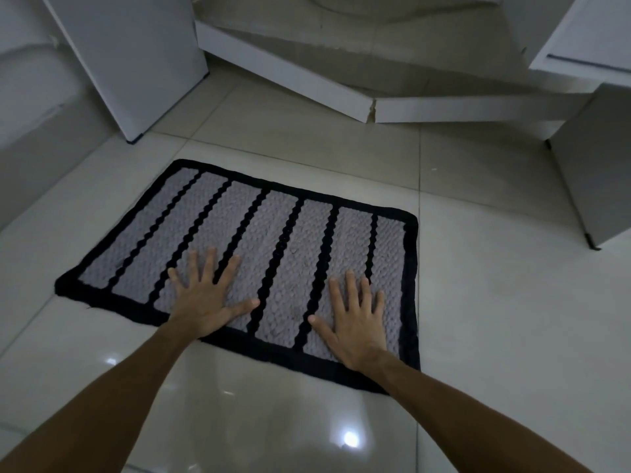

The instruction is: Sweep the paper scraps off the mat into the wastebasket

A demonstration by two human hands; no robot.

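A glossy pale tile floor (478,302) in dim light, white cabinet panels (136,63) at the far edge, carries one mat (273,233) — grey weave, black border, six black stripes. Two hands press flat on its near edge: left hand (205,302) and right hand (358,322), fingers spread wide, holding nothing. The dim weave makes small bits hard to make out — the cabinet tops are cut off.

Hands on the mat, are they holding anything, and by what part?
Nothing is held: left hand and right hand lie flat, open, on the mat.
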